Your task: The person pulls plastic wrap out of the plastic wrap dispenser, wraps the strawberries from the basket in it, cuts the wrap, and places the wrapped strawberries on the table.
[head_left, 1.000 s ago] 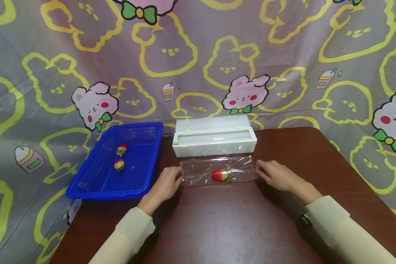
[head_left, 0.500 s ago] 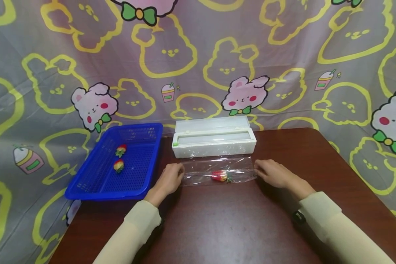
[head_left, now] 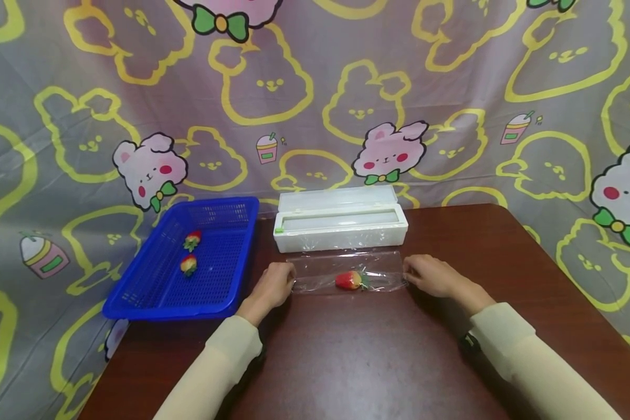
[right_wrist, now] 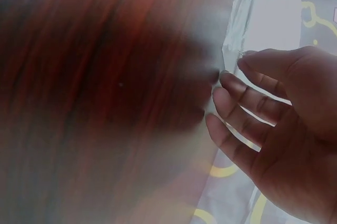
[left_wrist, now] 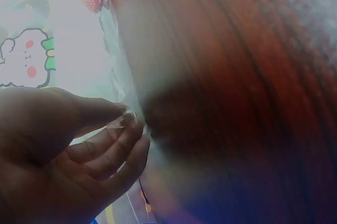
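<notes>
A red strawberry (head_left: 349, 280) with green leaves lies on the table together with a strip of clear cling film (head_left: 315, 271), which looks partly drawn over it. At the film's left end my left hand (head_left: 274, 286) pinches the edge between thumb and fingertips; the left wrist view shows the crumpled film (left_wrist: 126, 117) there. My right hand (head_left: 431, 276) pinches the opposite end, its thumb and index finger meeting at the film (right_wrist: 235, 50) in the right wrist view. Behind the film stands a white cling film dispenser box (head_left: 341, 238) with its lid raised.
On the left a blue plastic basket (head_left: 233, 268) holds two more strawberries, one farther back (head_left: 192, 239) and one nearer (head_left: 188, 265). The brown wooden table (head_left: 346, 356) meets a patterned curtain (head_left: 315, 87) at the back.
Both hands have drawn slightly inward, the left to the right and the right to the left, still pinching the film. The film shifts a little around the strawberry; basket and box stay put.
</notes>
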Tool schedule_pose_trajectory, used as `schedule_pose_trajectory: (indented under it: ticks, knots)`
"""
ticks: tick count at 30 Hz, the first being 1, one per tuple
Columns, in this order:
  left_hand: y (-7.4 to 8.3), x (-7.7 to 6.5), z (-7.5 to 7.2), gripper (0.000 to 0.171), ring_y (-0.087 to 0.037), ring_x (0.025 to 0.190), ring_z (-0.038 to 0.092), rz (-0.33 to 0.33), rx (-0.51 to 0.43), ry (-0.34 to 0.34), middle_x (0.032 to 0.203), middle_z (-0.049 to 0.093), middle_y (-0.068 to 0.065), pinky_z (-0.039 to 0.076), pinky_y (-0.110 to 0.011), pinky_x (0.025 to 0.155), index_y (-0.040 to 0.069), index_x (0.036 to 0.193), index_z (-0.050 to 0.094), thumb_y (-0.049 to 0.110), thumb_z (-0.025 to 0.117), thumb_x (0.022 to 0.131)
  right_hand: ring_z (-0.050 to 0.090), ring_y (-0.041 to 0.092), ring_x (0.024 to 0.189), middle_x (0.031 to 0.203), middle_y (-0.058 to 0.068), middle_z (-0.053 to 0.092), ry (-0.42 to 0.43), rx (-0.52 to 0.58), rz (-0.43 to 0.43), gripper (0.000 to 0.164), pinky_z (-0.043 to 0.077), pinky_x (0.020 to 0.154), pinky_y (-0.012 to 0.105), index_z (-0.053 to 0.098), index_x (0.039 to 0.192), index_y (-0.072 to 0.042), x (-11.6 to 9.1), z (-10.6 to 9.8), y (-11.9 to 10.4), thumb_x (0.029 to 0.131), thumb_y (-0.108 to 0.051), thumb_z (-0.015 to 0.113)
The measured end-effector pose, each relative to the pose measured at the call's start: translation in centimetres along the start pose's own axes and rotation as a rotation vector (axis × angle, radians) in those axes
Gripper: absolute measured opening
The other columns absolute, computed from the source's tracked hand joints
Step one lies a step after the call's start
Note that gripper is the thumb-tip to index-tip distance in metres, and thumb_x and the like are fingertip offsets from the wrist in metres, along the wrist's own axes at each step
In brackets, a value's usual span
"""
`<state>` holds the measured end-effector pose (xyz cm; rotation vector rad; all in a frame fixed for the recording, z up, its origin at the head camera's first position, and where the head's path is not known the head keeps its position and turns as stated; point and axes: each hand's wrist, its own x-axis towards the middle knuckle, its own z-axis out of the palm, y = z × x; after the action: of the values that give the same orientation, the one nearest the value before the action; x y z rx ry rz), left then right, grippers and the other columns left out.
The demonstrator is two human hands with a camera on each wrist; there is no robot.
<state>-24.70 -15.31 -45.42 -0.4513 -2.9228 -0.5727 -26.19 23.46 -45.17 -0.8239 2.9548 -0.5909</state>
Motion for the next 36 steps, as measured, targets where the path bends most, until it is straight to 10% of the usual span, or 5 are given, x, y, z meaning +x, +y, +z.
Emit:
schedule_pose_trajectory:
  ticks: [18, 27, 36]
  knots:
    - [0.4, -0.3, -1.5, 0.006, -0.025, 0.079, 0.066, -0.049, 0.031, -0.006, 0.086, 0.067, -0.005, 0.055, -0.043, 0.069, 0.009, 0.095, 0.071, 0.008, 0.074, 0.090, 0.061, 0.020, 0.081, 0.088, -0.003, 0.059, 0.106, -0.078, -0.042, 0.008, 0.051, 0.067, 0.044, 0.065, 0.104, -0.009, 0.0, -0.3, -0.3, 0.099, -0.014, 0.063]
    - [3.9, 1.1, -1.0, 0.012, -0.024, 0.084, 0.066, 0.319, -0.162, -0.195, 0.091, 0.070, -0.012, 0.055, -0.039, 0.077, -0.003, 0.102, 0.070, 0.002, 0.068, 0.091, 0.061, 0.023, 0.094, 0.102, 0.007, 0.064, 0.084, -0.005, -0.229, 0.022, 0.053, 0.083, 0.047, 0.067, 0.113, 0.000, 1.4, 0.3, -4.4, 0.093, 0.002, 0.061]
    - [4.6, 2.4, 1.2, 0.012, -0.021, 0.082, 0.059, 0.260, -0.117, -0.251, 0.086, 0.065, -0.006, 0.052, -0.037, 0.077, 0.002, 0.100, 0.069, -0.001, 0.062, 0.091, 0.063, 0.024, 0.094, 0.100, 0.004, 0.063, -0.003, -0.028, -0.153, 0.023, 0.054, 0.077, 0.044, 0.070, 0.108, -0.004, 2.4, 2.5, -5.8, 0.088, 0.002, 0.059]
